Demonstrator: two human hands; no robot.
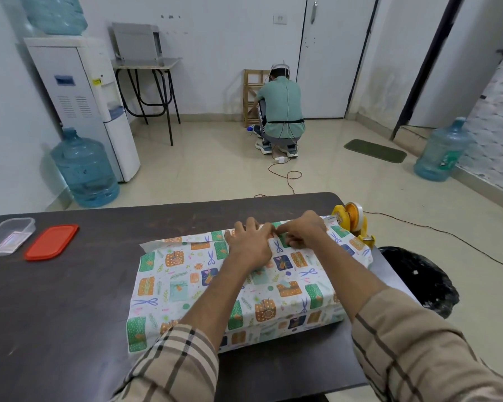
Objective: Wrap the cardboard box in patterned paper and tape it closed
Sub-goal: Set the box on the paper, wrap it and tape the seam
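The dark table (pixel 70 300) fills the near half of the view; beyond it, on the tiled floor, a white water dispenser (pixel 82 105) stands against the left wall with a blue bottle (pixel 84 169) at its foot; a crouching person (pixel 282 111) faces a wooden rack (pixel 251 91) at the far wall; a second blue bottle (pixel 442 152) stands at the right, its green label too blurred to read; a bin lined with a black bag (pixel 418 277) sits just off the table's right edge. On the table's right half lies the cardboard box, hidden under patterned paper (pixel 186 285) printed with gifts and scissors; both forearms cross over it and cover its middle. The left hand (pixel 249 246) lies flat on the far top edge, fingers spread; the right hand (pixel 302 230) is beside it, fingertips curled down at the paper's overlap; what they pinch, I cannot tell. A yellow tape dispenser (pixel 353 220) stands at the far right corner, touching the paper; a red lid (pixel 51 242) and a clear container (pixel 8 235) lie well to the left.
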